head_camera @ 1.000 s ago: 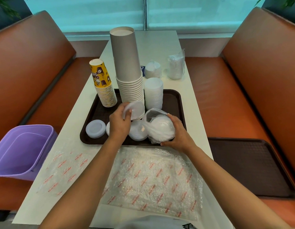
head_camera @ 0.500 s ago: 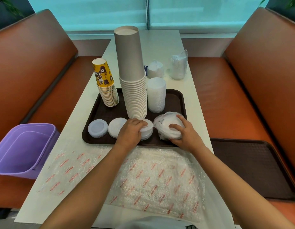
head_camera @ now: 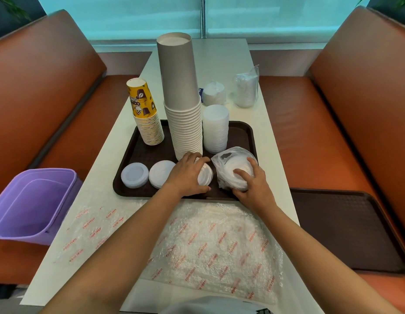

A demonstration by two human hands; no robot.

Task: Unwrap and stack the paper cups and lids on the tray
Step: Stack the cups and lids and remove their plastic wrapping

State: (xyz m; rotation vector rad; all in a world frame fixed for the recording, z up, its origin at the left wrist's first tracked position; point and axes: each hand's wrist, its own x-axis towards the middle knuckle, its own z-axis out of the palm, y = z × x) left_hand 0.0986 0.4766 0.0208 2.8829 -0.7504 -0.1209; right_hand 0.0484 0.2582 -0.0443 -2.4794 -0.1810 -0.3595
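The tray (head_camera: 241, 132) held 2 cup stacks, grey (head_camera: 182, 105) and yellow (head_camera: 146, 114), a tall lid stack (head_camera: 215, 128) and 2 flat lids (head_camera: 147, 175) left of the left hand (head_camera: 185, 175). That hand curled round a short lid pile (head_camera: 206, 175). Just right of it, the right hand (head_camera: 253, 184) gripped a clear bag (head_camera: 221, 159) of white lids, crumpled and open.

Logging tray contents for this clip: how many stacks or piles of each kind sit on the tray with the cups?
Cup stacks: 2, yellow and grey
Unwrapped lid piles: 4
Bagged lid piles: 1
Total: 7
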